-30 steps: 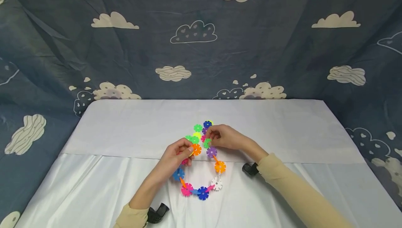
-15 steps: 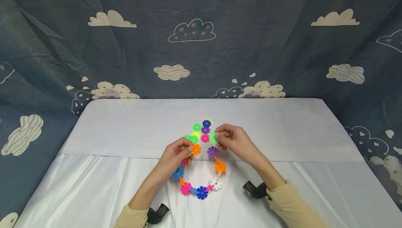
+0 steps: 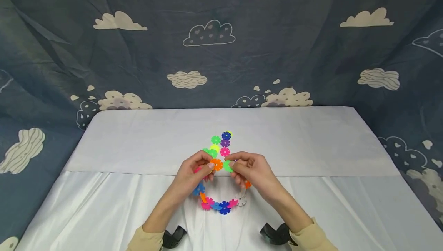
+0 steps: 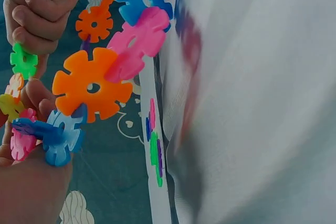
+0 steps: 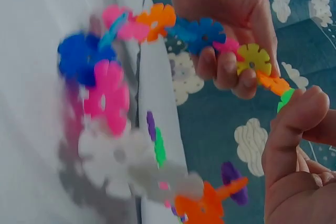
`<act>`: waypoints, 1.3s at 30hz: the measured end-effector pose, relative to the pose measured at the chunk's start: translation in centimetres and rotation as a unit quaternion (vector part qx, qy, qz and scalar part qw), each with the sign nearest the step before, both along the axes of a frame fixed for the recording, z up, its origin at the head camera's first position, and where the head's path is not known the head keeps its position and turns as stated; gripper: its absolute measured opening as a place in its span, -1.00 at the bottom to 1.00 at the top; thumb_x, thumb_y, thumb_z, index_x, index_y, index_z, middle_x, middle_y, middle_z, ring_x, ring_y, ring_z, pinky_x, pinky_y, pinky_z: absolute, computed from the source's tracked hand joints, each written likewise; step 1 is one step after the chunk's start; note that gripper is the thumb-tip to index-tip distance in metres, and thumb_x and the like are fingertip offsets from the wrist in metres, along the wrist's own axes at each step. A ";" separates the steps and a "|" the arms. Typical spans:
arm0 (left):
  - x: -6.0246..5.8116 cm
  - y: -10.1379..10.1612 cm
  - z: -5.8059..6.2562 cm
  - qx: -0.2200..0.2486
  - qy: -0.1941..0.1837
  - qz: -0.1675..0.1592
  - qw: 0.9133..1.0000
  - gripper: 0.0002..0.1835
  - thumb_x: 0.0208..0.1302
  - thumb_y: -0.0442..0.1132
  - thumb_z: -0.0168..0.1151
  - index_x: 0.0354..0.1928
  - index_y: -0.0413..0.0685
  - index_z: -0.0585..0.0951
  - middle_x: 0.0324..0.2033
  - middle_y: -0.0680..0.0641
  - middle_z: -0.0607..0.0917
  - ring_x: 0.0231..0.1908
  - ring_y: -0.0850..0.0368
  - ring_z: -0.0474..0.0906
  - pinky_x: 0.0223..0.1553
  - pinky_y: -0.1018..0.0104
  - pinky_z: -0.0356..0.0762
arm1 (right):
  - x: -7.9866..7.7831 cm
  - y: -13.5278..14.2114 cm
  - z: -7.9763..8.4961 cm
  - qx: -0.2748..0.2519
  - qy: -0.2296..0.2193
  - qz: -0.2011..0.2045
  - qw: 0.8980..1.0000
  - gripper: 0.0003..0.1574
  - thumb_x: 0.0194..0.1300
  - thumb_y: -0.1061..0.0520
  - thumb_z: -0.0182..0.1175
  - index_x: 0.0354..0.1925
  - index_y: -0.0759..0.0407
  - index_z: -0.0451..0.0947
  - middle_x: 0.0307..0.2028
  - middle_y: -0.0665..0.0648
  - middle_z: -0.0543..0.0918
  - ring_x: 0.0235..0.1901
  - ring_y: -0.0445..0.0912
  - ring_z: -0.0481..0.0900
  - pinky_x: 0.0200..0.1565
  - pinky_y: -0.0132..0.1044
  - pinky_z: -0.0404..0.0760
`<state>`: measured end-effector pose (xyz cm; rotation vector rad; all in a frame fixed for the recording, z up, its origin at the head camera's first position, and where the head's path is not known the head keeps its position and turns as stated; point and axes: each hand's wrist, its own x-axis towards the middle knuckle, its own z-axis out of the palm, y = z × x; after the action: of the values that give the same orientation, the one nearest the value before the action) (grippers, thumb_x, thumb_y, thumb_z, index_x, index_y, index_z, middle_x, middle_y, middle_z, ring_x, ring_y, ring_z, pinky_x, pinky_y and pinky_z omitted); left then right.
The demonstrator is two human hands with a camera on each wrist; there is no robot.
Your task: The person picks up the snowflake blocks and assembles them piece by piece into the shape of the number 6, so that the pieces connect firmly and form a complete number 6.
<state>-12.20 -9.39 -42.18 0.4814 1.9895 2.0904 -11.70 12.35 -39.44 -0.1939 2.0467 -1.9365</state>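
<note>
In the head view my left hand (image 3: 194, 170) pinches an orange notched flower disc (image 3: 217, 164), the end piece of a linked chain. My right hand (image 3: 254, 170) pinches a green flower disc (image 3: 227, 166) close beside it. The right wrist view has the green disc's edge right at the orange one. From my left hand the chain curves in a loop toward me, through pink, blue and white discs, with a dark blue disc (image 3: 224, 207) at its near side. A purple disc (image 5: 234, 183) forms its other end, below my right hand and mostly hidden in the head view.
Beyond my hands, loose discs lie on the white-covered table (image 3: 138, 139): pink (image 3: 225, 152), purple (image 3: 225, 143), dark blue (image 3: 226, 135), yellow and several green (image 3: 215, 140). A dark cloud-patterned cloth (image 3: 214, 59) hangs behind. Black camera mounts (image 3: 174, 237) sit at both wrists.
My right hand has picked the green disc up from the table, first lifting it rightward, then bringing it down and left to the orange disc. My left hand has stayed nearly still.
</note>
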 end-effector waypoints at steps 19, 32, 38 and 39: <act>0.0 0.1 -0.1 -0.024 0.040 -0.024 0.999 -0.91 0.46 -0.32 0.10 -0.19 -0.23 0.51 -0.42 -0.21 0.56 -0.41 -0.33 0.50 -0.29 0.23 0.56 | 0.1 -0.1 0.1 0.015 0.009 0.040 0.999 -0.67 0.44 0.16 0.15 0.08 0.33 0.54 -0.52 0.30 0.57 -0.64 -0.10 0.42 -0.57 -0.39 0.49; -0.4 -0.4 -0.8 0.006 -0.046 0.009 0.999 -0.87 0.50 -0.33 -0.04 -0.10 -0.29 0.41 -0.33 -0.33 0.56 -0.43 0.08 0.56 -0.22 0.31 0.56 | -1.6 1.4 -2.5 0.230 0.129 -0.054 0.963 -0.64 0.47 0.04 0.13 0.12 0.15 0.59 -0.03 0.04 0.66 -0.06 -0.03 0.60 0.01 -0.10 0.58; -0.4 -0.4 -0.9 0.012 -0.048 0.007 0.999 -0.86 0.49 -0.34 -0.03 -0.06 -0.29 0.42 -0.31 -0.41 0.54 -0.42 0.07 0.56 -0.21 0.31 0.54 | -1.6 0.8 -2.9 0.202 0.080 0.001 0.976 -0.62 0.42 0.09 0.18 0.15 0.15 0.54 -0.15 0.07 0.66 -0.16 -0.03 0.60 -0.11 -0.15 0.62; -0.4 -0.4 -0.9 0.012 -0.050 0.011 0.999 -0.86 0.49 -0.34 -0.03 -0.06 -0.28 0.42 -0.31 -0.40 0.55 -0.42 0.07 0.56 -0.21 0.31 0.54 | -1.5 0.7 -2.8 0.199 0.077 0.001 0.977 -0.65 0.40 0.11 0.19 0.12 0.14 0.56 -0.19 0.08 0.66 -0.21 -0.03 0.60 -0.16 -0.20 0.62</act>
<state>-12.59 -9.77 -43.07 0.3538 1.9254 2.1094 -13.22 13.05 -42.28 -0.2584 2.4817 -1.5054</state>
